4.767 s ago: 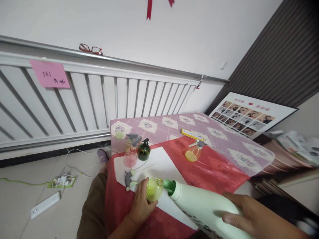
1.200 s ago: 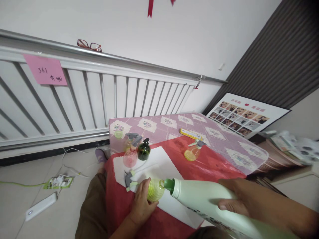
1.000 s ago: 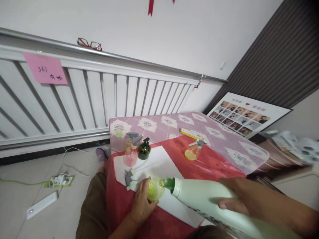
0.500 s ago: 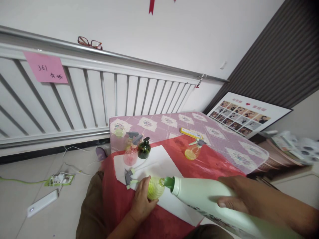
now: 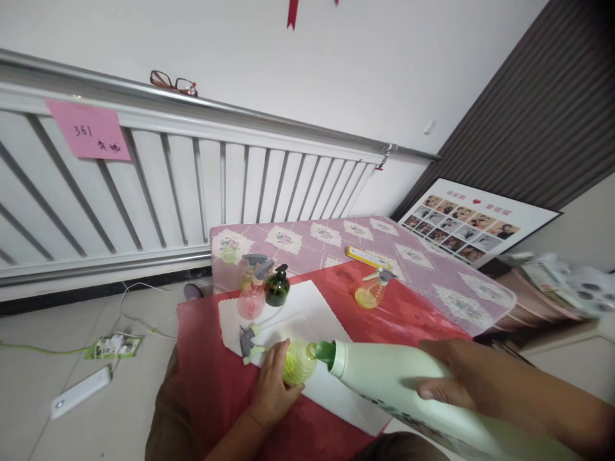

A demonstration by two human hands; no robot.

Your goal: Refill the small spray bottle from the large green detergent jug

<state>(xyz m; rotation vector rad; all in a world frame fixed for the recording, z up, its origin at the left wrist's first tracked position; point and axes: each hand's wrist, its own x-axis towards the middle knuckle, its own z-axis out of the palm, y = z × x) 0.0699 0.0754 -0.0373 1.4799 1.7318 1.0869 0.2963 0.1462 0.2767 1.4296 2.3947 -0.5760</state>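
My left hand (image 5: 276, 384) is closed round a small yellow-green ribbed bottle (image 5: 300, 363) whose neck is uncapped. In my right hand (image 5: 456, 378) is a large pale green bottle (image 5: 384, 365), tipped so its mouth with a green spout (image 5: 326, 353) meets the small bottle's neck. A grey-and-green spray head (image 5: 248, 344) with a tube lies left of my left hand. Behind it stand a pink spray bottle (image 5: 252, 301), a dark green bottle (image 5: 277, 287) and a partly hidden yellowish one (image 5: 248, 274) with a grey top. I cannot make out liquid flowing.
White paper (image 5: 312, 307) lies on a red sheet (image 5: 331, 416) over a patterned tabletop (image 5: 307, 238). A yellow spray bottle (image 5: 371, 291), a yellow case (image 5: 368, 257) and a green cap (image 5: 229, 256) also rest there. A white radiator (image 5: 235, 173) runs behind; a power strip (image 5: 115, 346) sits on the floor.
Both hands and the two bottles keep nearly the same position. The red sheet's left edge has flared outward to the left, over my leg.
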